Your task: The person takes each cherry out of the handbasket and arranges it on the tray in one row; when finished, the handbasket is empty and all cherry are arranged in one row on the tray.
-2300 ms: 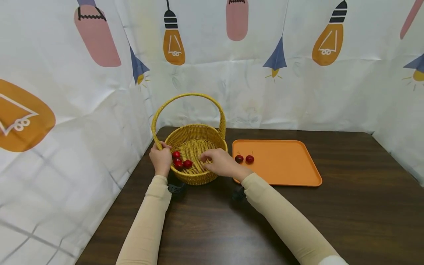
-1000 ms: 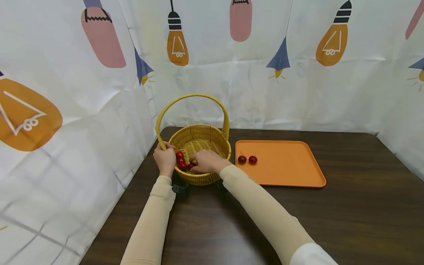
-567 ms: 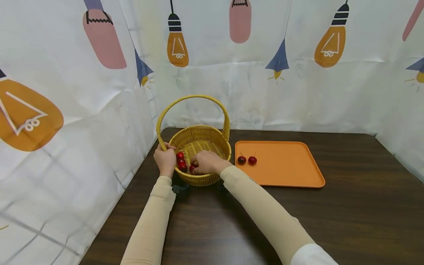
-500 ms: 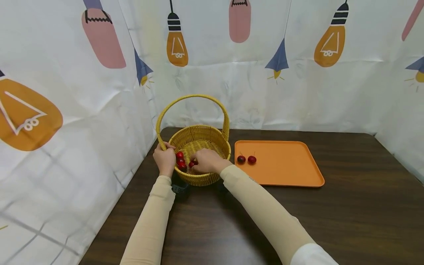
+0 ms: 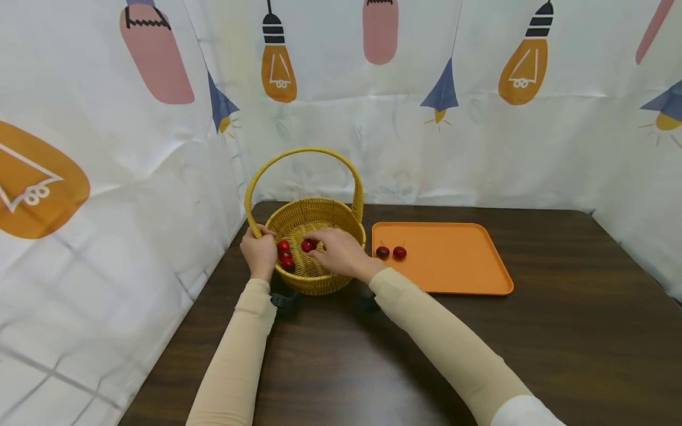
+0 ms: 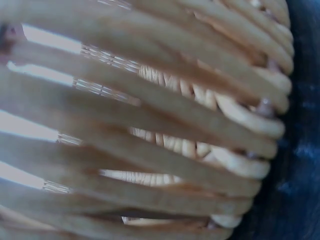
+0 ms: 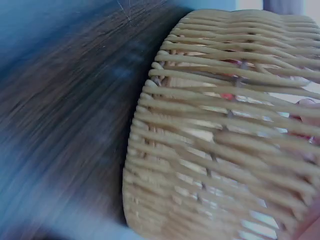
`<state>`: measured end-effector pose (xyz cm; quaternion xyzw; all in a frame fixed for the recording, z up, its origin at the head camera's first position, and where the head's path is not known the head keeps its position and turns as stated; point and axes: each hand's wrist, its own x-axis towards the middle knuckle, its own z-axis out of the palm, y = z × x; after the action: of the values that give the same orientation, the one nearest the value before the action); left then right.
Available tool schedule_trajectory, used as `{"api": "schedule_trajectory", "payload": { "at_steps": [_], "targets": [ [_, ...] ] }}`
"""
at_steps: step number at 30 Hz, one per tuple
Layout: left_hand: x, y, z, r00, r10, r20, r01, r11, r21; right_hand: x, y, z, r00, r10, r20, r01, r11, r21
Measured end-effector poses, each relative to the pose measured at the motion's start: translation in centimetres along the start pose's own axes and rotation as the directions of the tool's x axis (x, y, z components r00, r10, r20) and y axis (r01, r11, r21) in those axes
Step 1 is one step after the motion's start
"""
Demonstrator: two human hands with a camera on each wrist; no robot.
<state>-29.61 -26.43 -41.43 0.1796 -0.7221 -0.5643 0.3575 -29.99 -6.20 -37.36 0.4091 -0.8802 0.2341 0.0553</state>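
Observation:
A yellow wicker basket (image 5: 317, 286) with a tall hoop handle (image 5: 303, 149) stands on the table. At its left side, my left hand (image 5: 259, 254) grips the foot of the handle by the rim. My right hand (image 5: 341, 253) reaches over the basket's right rim and pinches a dark red cherry (image 5: 308, 245) between thumb and fingers, above the woven bottom. Several red cherries (image 5: 286, 259) lie inside against the left wall. The left wrist view is filled by blurred wicker wall (image 6: 165, 110). Through the wicker weave (image 7: 215, 130) in the right wrist view, bits of red show.
To the right of the basket lies an orange tray (image 5: 458, 260). Two cherries with stems, a darker one (image 5: 382, 252) and a redder one (image 5: 399, 253), sit near its left edge. Printed white cloth (image 5: 341, 130) hangs behind and to the left of the dark wooden table (image 5: 559, 331).
My right hand went down to a cherry on the basket's bottom, took hold of it and has lifted it up and away from the others. My left hand stays at the handle.

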Motion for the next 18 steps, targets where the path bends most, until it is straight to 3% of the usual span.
{"api": "schedule_trajectory", "payload": {
  "at_steps": [5,10,18],
  "targets": [
    [0.1,0.1,0.0,1.0,-0.004,-0.008,0.004,1.0,0.007,-1.9,0.4,-1.5,0.997,-0.008,-0.076,0.009,1.0,0.015],
    [0.1,0.1,-0.1,1.0,-0.004,-0.003,0.004,1.0,0.016,-3.8,1.3,-3.2,0.981,-0.016,-0.192,0.036,0.995,0.097],
    [0.0,0.3,-0.1,1.0,0.007,-0.002,-0.007,1.0,0.008,-7.0,4.3,-5.1,0.961,0.038,-0.273,0.035,0.966,0.256]
  ]
}}
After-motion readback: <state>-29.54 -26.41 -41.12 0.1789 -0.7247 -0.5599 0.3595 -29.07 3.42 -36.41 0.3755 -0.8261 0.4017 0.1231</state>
